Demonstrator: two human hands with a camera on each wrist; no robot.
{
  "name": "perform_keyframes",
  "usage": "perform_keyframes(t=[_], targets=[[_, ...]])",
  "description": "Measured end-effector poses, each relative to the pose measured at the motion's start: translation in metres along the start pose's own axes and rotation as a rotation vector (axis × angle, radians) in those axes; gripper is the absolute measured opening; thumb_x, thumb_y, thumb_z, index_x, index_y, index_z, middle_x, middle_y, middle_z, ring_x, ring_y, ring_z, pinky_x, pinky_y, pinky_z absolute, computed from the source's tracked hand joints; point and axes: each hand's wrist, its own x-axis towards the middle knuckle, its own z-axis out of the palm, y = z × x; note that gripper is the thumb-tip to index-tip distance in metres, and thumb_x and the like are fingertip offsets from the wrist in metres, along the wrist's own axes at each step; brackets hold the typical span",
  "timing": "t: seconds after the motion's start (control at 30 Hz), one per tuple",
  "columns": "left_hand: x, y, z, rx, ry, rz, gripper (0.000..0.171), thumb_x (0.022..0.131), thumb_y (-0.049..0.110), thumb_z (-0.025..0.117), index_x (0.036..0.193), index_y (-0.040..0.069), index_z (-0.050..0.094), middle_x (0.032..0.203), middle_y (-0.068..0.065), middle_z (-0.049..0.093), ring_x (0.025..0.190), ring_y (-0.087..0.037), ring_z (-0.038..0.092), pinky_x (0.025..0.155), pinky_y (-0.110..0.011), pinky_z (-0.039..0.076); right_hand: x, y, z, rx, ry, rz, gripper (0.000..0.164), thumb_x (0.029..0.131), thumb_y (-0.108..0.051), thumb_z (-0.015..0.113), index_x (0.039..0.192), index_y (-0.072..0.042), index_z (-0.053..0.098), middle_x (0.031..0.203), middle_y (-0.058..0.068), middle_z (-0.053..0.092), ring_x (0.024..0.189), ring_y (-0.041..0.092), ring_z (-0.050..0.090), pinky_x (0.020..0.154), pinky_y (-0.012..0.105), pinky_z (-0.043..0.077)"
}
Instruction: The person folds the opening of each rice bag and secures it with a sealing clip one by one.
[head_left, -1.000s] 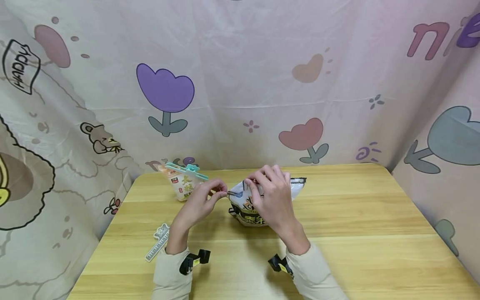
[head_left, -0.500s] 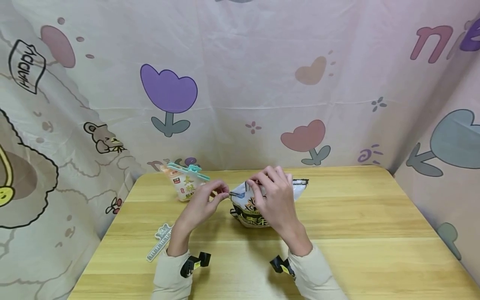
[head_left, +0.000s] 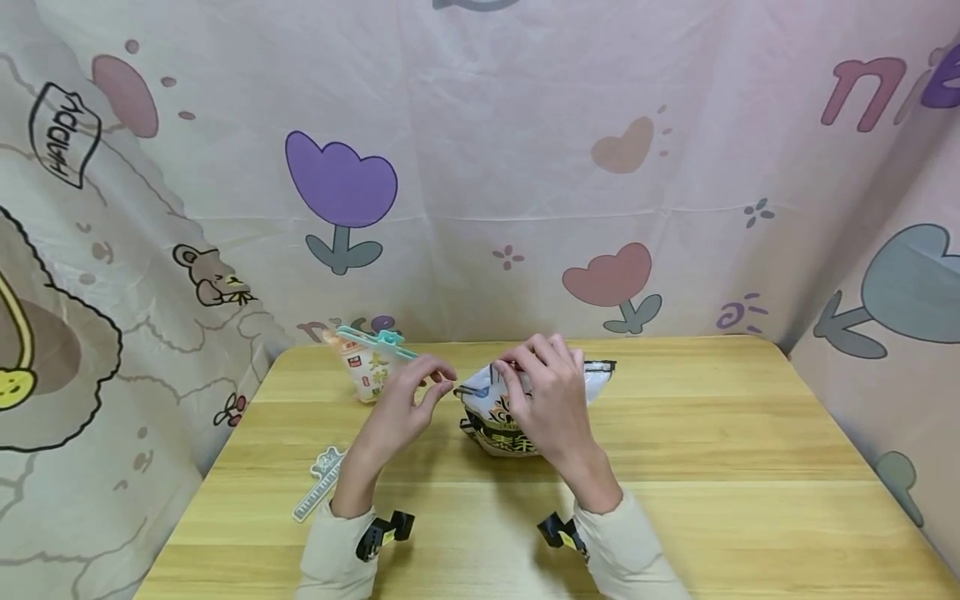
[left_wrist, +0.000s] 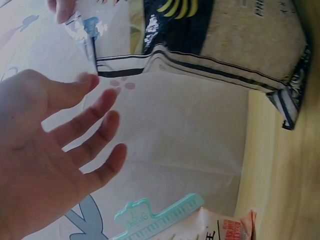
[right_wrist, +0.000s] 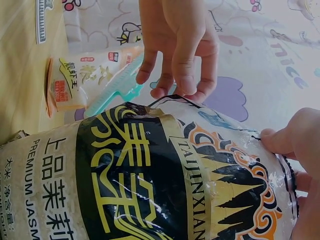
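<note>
A rice bag (head_left: 501,435) with a black band and gold characters stands on the table, its clear top drawn up. My right hand (head_left: 553,404) pinches the top edge of this bag, thumb in front; in the right wrist view the thumb (right_wrist: 295,135) presses on the plastic. My left hand (head_left: 399,412) is held just off the bag's left top corner, its fingers loosely bent and spread. The left wrist view shows nothing between its thumb and fingers (left_wrist: 107,125), with the bag's folded side edge close by.
A smaller orange-and-white food bag (head_left: 367,372) stands behind my left hand, a teal sealing clip (head_left: 375,340) across its top. A grey clip of similar shape (head_left: 318,487) lies on the wooden table (head_left: 712,467) by my left forearm. A patterned cloth (head_left: 465,167) hangs behind.
My left fingers have let go of the bag's left corner and drawn slightly to the left. My right hand keeps its pinch on the top edge. The head view has shifted a little.
</note>
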Motion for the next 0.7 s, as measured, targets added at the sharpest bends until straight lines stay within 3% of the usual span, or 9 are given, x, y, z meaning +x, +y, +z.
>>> perform_keyframes(t=[0.1,0.33,0.5,0.7], targets=[[-0.002,0.0,0.001,0.036,0.031,0.006,0.009,0.092,0.009,0.061,0.1,0.011,0.064,0.098,0.004,0.062,0.092,-0.017,0.056,0.082,-0.042,0.045,0.0,0.0,0.001,0.001,0.001,-0.005,0.009,0.089,-0.024,0.066,0.084,-0.016,0.069,0.081,-0.007,0.055,0.075,0.015,0.042,0.069,0.036,0.026],[-0.008,-0.003,-0.001,0.115,-0.011,-0.005,0.011,0.096,0.018,0.056,0.106,0.016,0.062,0.107,0.003,0.061,0.101,-0.017,0.055,0.088,-0.038,0.045,-0.001,-0.001,0.002,0.01,-0.005,-0.001,0.009,0.089,-0.023,0.066,0.084,-0.016,0.069,0.081,-0.007,0.056,0.076,0.015,0.043,0.07,0.035,0.027],[-0.015,-0.005,-0.005,0.16,-0.004,-0.015,0.018,0.096,0.021,0.056,0.112,0.016,0.062,0.115,0.003,0.059,0.107,-0.017,0.054,0.09,-0.039,0.045,-0.002,-0.001,0.001,0.012,-0.007,0.006,0.009,0.089,-0.023,0.066,0.085,-0.016,0.069,0.082,-0.007,0.056,0.077,0.015,0.043,0.071,0.036,0.027],[-0.018,-0.009,-0.012,0.185,0.02,0.019,0.019,0.097,0.022,0.054,0.114,0.016,0.062,0.116,0.0,0.06,0.109,-0.019,0.054,0.089,-0.041,0.046,-0.003,0.001,-0.001,0.01,0.01,0.014,0.01,0.088,-0.023,0.066,0.085,-0.015,0.07,0.082,-0.006,0.057,0.076,0.015,0.044,0.071,0.036,0.028]])
